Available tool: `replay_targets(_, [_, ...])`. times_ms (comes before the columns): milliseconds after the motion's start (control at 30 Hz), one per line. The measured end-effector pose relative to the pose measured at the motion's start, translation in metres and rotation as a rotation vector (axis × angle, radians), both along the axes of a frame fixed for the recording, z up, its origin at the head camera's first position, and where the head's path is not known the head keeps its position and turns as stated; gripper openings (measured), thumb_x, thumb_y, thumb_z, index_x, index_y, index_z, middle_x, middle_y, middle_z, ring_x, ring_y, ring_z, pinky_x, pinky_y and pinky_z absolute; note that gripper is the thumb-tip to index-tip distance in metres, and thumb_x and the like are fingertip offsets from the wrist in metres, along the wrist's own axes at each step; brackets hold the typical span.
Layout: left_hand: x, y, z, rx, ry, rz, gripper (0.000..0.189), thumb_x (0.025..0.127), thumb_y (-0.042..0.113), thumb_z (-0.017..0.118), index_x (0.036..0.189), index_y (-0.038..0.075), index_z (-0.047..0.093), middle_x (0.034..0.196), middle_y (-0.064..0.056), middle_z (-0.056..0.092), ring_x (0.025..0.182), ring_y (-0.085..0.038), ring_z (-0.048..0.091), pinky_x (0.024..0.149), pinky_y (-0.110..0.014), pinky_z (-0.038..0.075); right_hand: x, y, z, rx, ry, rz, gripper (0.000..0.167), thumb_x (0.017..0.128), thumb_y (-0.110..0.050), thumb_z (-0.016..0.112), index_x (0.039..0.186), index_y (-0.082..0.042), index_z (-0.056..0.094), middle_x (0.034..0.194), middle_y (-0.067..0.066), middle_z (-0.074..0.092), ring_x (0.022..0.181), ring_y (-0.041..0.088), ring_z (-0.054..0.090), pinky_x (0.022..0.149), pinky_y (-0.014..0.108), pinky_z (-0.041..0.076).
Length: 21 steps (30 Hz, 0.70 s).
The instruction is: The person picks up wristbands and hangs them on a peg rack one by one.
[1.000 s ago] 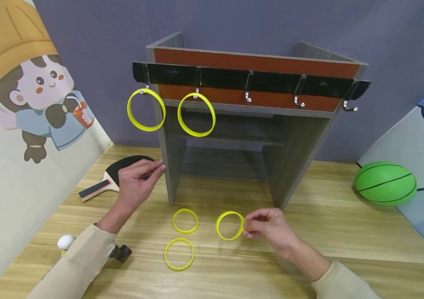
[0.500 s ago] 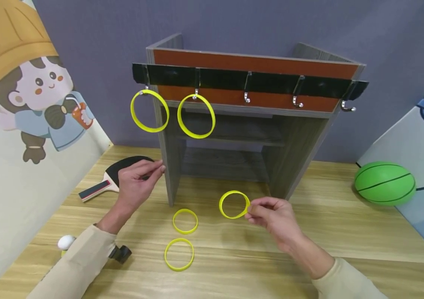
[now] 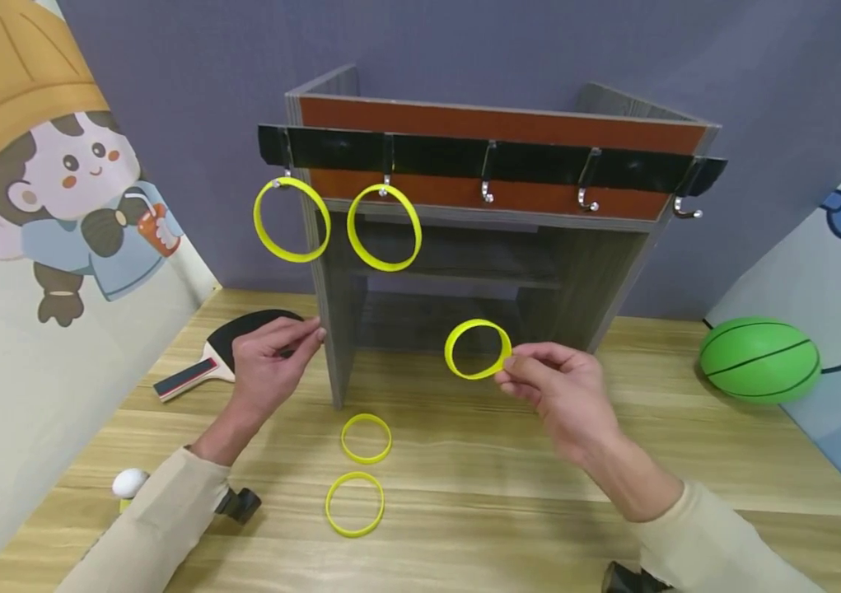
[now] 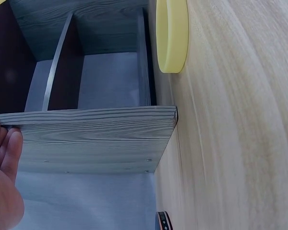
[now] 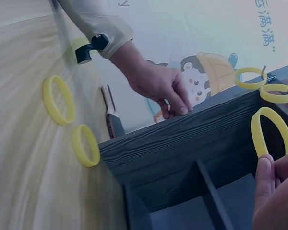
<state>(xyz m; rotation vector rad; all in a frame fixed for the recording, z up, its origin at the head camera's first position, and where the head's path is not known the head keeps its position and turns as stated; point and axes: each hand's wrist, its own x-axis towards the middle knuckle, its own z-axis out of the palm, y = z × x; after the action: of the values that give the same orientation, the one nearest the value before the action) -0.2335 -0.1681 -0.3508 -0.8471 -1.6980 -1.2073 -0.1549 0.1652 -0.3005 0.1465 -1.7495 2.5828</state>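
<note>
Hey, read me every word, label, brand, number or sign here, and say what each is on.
"满满" with a closing quote mark, on the wall, right wrist view; the character above is cut off.
"y" on the same wall, its word cut off.
Marks on the edge of the bat, left wrist view: too small to read.
Nothing else is readable.

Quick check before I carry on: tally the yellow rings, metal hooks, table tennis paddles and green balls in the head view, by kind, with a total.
Yellow rings: 5 (2 hanging, 1 in the right hand, 2 on the tabletop)
Metal hooks: 5
Table tennis paddle: 1
Green ball: 1
Total: 12
</note>
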Motion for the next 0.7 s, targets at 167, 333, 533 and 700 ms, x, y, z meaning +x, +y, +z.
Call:
replay_targets(167, [0.000,0.001,0.000,0.003,0.003,0.007,0.025,0.066,-0.021,0.074,0.087,-0.007,0.074,0.076,-0.013,0.069,0.064,-0.012,0.063,0.058,-0.013,0.050,-0.003,-0.002,0.018,-0.031,0.056,-0.030,0.010,0.084,0.010,0.065,0.082,0.001,0.069,0.076,0.014,0.067,0.065,0.020,0.067,0.066,0.029,0.056])
replay_targets(333, [0.000,0.001,0.000,0.005,-0.004,0.010,0.025,0.067,-0.020,0.074,0.088,-0.006,0.074,0.076,-0.013,0.069,0.063,-0.012,0.063,0.058,-0.013,0.050,-0.005,-0.007,0.037,-0.068,0.110,-0.051,0.006,0.082,0.009,0.068,0.083,0.003,0.069,0.077,0.015,0.067,0.065,0.022,0.068,0.067,0.030,0.056])
replay_targets(533, [0.000,0.001,-0.002,0.007,-0.008,0.008,0.025,0.066,-0.021,0.075,0.087,-0.006,0.074,0.076,-0.013,0.069,0.063,-0.011,0.063,0.058,-0.013,0.050,-0.005,-0.012,0.058,-0.089,0.153,-0.078,0.006,0.081,0.005,0.072,0.085,0.006,0.069,0.078,0.017,0.066,0.067,0.023,0.068,0.069,0.031,0.056])
replay_targets(700, [0.000,0.000,-0.001,0.009,-0.005,0.004,0.026,0.066,-0.021,0.075,0.087,-0.007,0.074,0.076,-0.013,0.069,0.063,-0.011,0.063,0.058,-0.013,0.049,-0.006,-0.017,0.076,-0.106,0.201,-0.099,0.013,0.079,0.002,0.075,0.088,0.008,0.068,0.080,0.019,0.066,0.068,0.024,0.068,0.070,0.031,0.056])
